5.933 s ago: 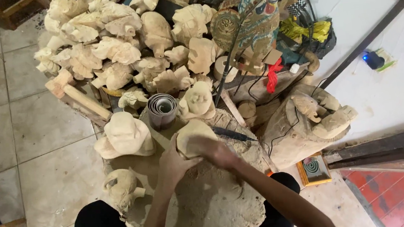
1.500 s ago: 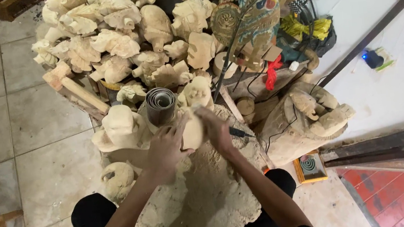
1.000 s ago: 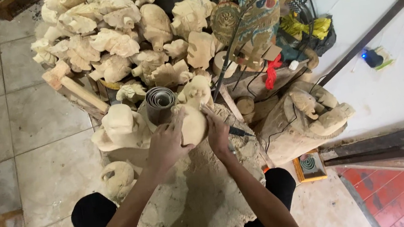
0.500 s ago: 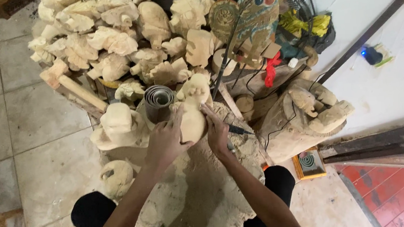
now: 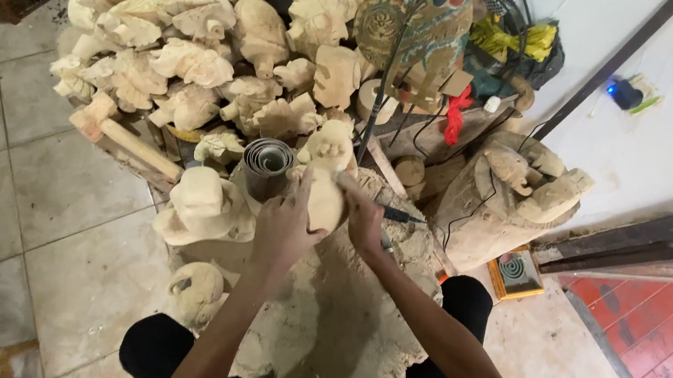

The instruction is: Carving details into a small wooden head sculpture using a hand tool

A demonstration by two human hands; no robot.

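Observation:
A pale carved wooden piece (image 5: 325,203) stands on a big rough stump block (image 5: 326,323) between my knees. My left hand (image 5: 283,224) wraps its left side and holds it steady. My right hand (image 5: 363,215) presses against its right side, fingers curled; whether a small tool sits in the fist I cannot tell. A dark-handled chisel (image 5: 399,215) lies just right of that hand. A roll of sandpaper (image 5: 267,165) stands upright right behind my left hand.
A heap of unfinished pale carvings (image 5: 197,53) fills the far side, with a wooden mallet (image 5: 118,133) at its left. A hat-shaped carving (image 5: 203,205) and a round one (image 5: 195,287) sit left. A carved log figure (image 5: 512,195) and painted puppets (image 5: 435,12) stand right. Tiled floor lies left.
The carved piece has shifted slightly away from me toward the heap, and both hands stay closed in around it. Earlier my right hand worked on it from the right with the arm stretched.

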